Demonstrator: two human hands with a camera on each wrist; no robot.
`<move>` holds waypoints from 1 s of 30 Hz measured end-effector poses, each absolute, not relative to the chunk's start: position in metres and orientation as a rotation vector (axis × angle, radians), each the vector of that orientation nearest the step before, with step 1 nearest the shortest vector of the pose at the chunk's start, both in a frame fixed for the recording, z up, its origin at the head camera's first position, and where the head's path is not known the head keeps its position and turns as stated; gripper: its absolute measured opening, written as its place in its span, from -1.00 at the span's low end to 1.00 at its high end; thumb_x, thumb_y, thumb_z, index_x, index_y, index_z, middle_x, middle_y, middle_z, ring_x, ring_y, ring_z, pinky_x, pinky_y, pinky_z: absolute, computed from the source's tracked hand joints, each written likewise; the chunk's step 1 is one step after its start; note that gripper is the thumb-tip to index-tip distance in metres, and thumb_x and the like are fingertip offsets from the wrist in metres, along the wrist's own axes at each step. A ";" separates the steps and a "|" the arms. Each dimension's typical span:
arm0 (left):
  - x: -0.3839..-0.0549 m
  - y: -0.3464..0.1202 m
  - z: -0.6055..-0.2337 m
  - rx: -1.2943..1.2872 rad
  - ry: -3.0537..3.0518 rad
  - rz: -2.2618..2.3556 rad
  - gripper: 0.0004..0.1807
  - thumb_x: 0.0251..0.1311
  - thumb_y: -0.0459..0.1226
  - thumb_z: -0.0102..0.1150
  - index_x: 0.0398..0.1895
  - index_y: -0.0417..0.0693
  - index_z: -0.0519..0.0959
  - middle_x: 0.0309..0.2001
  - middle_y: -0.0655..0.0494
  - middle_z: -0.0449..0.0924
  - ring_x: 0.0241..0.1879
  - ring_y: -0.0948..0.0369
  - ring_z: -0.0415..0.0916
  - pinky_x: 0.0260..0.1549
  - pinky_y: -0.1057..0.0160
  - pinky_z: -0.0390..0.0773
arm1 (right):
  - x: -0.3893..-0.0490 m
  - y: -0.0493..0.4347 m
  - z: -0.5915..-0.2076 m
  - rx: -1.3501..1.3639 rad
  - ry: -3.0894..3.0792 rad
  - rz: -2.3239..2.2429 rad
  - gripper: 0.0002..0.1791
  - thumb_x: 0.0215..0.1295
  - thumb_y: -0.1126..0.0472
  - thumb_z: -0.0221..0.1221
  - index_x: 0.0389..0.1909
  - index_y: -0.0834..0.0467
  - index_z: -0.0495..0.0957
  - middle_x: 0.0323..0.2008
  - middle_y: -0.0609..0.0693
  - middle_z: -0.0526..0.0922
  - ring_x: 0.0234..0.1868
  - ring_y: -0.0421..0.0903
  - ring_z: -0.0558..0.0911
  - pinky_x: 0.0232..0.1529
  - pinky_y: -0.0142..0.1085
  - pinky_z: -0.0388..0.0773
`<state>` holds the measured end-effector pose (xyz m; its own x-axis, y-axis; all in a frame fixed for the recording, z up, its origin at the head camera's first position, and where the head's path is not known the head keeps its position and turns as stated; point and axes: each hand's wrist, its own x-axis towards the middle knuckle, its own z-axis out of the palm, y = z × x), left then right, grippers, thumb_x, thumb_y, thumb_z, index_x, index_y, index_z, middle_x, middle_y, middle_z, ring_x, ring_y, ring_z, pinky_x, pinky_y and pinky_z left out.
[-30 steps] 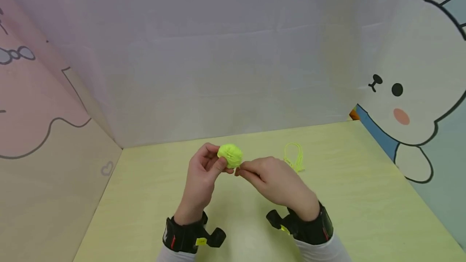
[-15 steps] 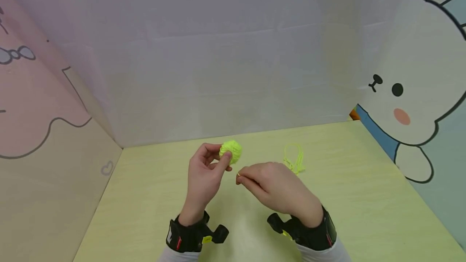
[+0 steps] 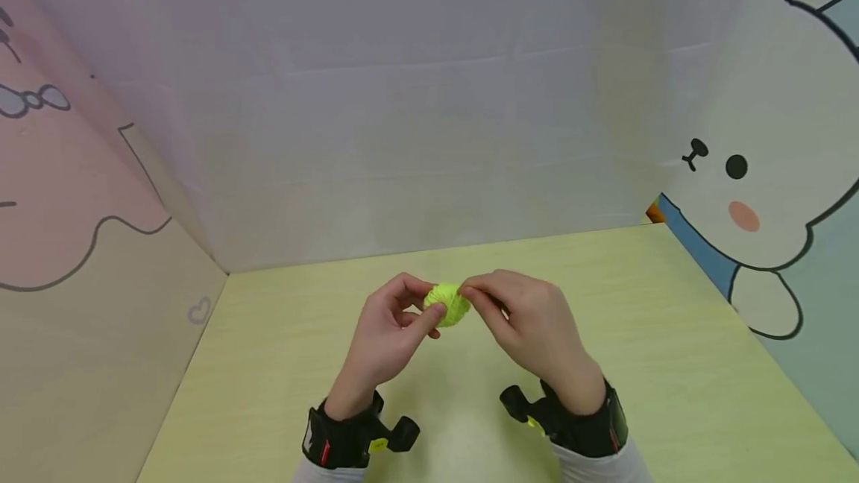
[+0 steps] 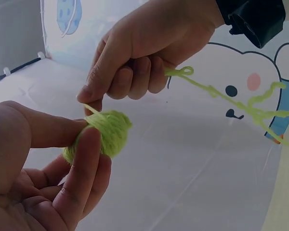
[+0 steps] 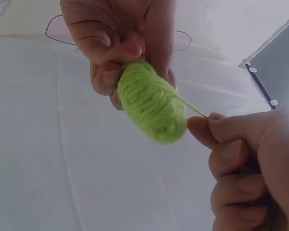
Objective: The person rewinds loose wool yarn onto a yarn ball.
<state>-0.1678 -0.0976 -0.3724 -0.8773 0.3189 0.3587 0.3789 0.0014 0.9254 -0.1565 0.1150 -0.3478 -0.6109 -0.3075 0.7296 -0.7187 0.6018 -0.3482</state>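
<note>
A small ball of neon yellow-green yarn (image 3: 446, 305) is pinched by the thumb and fingers of my left hand (image 3: 392, 330), above the table. In the right wrist view the yarn is wound in close turns into an oblong shape. My right hand (image 3: 533, 315) is right at the ball's right side, its thumb and index finger pinching a taut strand (image 5: 193, 109) that runs off the ball. Its other fingers are curled, and a loose tail of yarn (image 4: 231, 102) with small loops trails from them in the left wrist view. In the head view the right hand hides that tail.
Beneath both hands lies a pale yellow tabletop (image 3: 282, 393). A light curtain (image 3: 416, 133) stands along its back edge, with cartoon-printed panels at the left and right (image 3: 772, 229). Each wrist wears a black band with a camera (image 3: 403, 434).
My right hand has circled from below the ball, down and away, then up to its upper right side. The ball has shifted right and slightly down; the loose yarn on the right is now hidden.
</note>
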 end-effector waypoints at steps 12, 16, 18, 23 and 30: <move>-0.166 -0.106 -0.368 -0.958 -2.060 -2.381 -0.81 0.32 -0.42 0.19 -0.10 -0.38 0.45 -0.23 -0.15 0.58 -0.41 0.08 0.58 -0.48 0.32 0.69 | -0.164 0.116 -0.351 0.806 -2.293 0.925 -0.90 0.35 0.16 0.25 -0.19 0.01 0.70 -0.37 -0.23 0.64 -0.47 -0.32 0.46 -0.54 -0.32 0.51; -0.167 -0.107 -0.369 -0.942 -1.934 -2.533 -0.82 0.37 -0.36 0.15 -0.10 -0.31 0.44 -0.26 -0.01 0.60 -0.41 0.14 0.56 -0.44 0.39 0.66 | -0.167 0.109 -0.357 0.876 -2.427 0.874 -0.91 0.42 0.19 0.16 -0.19 0.01 0.65 -0.34 -0.22 0.62 -0.40 -0.29 0.50 -0.41 -0.28 0.58; -0.167 -0.108 -0.370 -0.902 -1.856 -2.624 -0.88 0.40 -0.36 0.10 -0.11 -0.23 0.43 -0.27 0.04 0.60 -0.40 0.17 0.56 -0.42 0.41 0.65 | -0.168 0.104 -0.359 0.913 -2.480 0.843 -0.92 0.43 0.19 0.14 -0.25 0.00 0.61 -0.42 -0.23 0.55 -0.46 -0.27 0.46 -0.44 -0.30 0.54; -0.171 -0.108 -0.370 -0.703 -1.647 -2.773 -0.95 0.47 -0.39 -0.07 -0.12 -0.15 0.42 -0.26 0.10 0.58 -0.35 0.25 0.53 -0.35 0.46 0.62 | -0.165 0.092 -0.361 0.993 -2.645 0.815 -0.86 0.50 0.13 0.08 -0.28 -0.06 0.57 -0.48 -0.28 0.51 -0.51 -0.28 0.43 -0.46 -0.34 0.49; -0.182 -0.105 -0.374 -0.349 -1.641 -2.460 -0.78 0.39 -0.32 0.16 -0.05 -0.26 0.41 -0.19 -0.01 0.58 -0.27 0.15 0.58 -0.27 0.37 0.68 | -0.149 0.091 -0.357 1.118 -2.813 0.759 -0.81 0.51 0.08 0.06 -0.31 -0.09 0.59 -0.41 -0.30 0.56 -0.44 -0.31 0.47 -0.35 -0.33 0.56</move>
